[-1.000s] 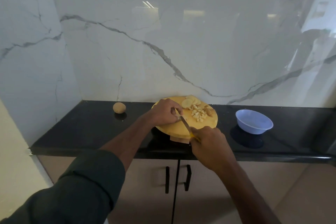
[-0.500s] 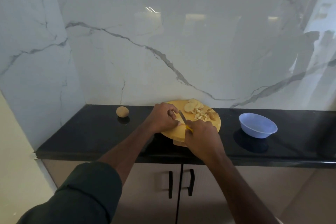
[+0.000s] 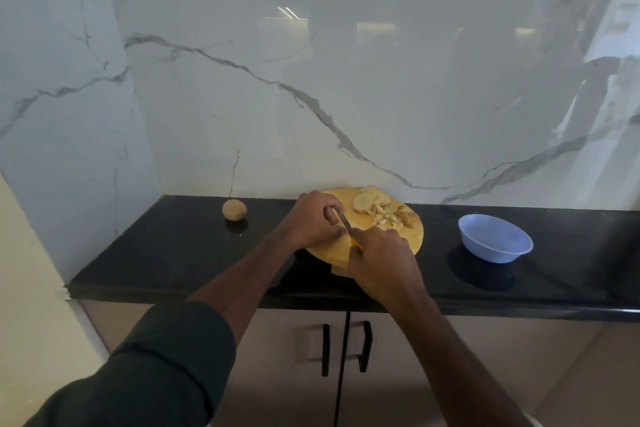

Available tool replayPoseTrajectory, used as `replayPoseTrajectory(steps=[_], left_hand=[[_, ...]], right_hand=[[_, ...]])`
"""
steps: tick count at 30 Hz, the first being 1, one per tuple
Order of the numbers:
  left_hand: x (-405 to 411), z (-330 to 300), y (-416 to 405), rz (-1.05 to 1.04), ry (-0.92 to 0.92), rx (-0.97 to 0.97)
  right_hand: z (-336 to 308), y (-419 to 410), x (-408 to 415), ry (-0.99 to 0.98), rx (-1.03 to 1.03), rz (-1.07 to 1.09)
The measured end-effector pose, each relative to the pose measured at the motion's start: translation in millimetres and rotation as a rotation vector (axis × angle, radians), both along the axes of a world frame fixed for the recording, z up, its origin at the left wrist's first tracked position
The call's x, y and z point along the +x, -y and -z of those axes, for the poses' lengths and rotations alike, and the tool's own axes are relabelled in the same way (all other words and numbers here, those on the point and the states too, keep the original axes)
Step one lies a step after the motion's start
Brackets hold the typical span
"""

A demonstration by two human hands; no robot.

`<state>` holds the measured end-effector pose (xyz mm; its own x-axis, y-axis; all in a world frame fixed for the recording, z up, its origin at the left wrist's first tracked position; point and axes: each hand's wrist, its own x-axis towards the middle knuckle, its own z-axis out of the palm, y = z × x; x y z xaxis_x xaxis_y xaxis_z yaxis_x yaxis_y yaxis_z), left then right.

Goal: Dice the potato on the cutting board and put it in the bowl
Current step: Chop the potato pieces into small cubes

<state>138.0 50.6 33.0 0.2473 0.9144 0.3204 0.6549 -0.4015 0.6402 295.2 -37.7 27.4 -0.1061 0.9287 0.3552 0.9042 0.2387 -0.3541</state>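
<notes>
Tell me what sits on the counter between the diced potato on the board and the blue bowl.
Nothing visible does. Between the cutting board holding the diced potato and the bowl lies only bare black counter. The whole potato sits on the other side.

Pale kitchen, black desk (image 3: 173, 253)
White grey-veined marble wall (image 3: 381, 80), tan cutting board (image 3: 332, 248), pale blue bowl (image 3: 495, 242), yellow-handled knife (image 3: 348, 229), dark green sleeve (image 3: 156, 367).
</notes>
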Motion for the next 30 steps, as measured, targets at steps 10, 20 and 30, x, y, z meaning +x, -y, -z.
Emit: replayPoseTrajectory(steps=[10,20,30], left_hand=[[2.9,-3.9,-2.9,0.015,-0.014,-0.008],[-5.0,0.0,-14.2,-0.042,-0.058,-0.009],[5.2,-6.1,-17.4,0.106,-0.296,-0.008]], right_hand=[[-3.5,4.3,-0.5,0.014,-0.064,-0.044],[0.4,23.3,23.0,0.06,-0.05,-0.073],[2.3,26.0,61.3,-0.15,-0.002,-0.035]])
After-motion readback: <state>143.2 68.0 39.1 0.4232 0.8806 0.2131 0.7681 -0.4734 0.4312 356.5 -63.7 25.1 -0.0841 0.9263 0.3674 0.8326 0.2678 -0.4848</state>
